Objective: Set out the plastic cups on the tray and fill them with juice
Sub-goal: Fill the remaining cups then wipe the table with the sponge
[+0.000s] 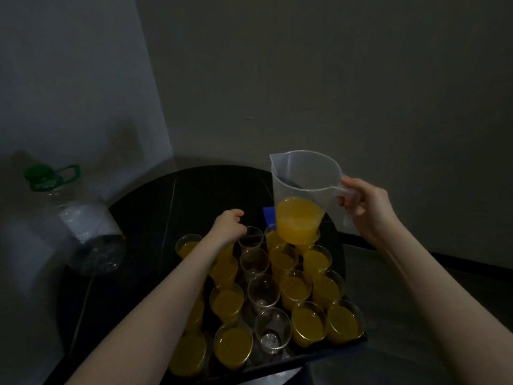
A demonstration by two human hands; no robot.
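Now my right hand (366, 209) grips the jug (304, 195) by its handle, juice low inside, above the tray (319, 354) of cups on the worktop (155, 207). My left hand (229, 225) pinches the far empty cup (251, 237) at its rim.

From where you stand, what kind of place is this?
Probably a plain room at home or a back room, set up for serving drinks: bare walls, a dark round table, a tray of juice cups.

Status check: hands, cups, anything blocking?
Left hand steadies empty cup. Right hand holds jug, upright. Middle row empty. Nothing blocking.
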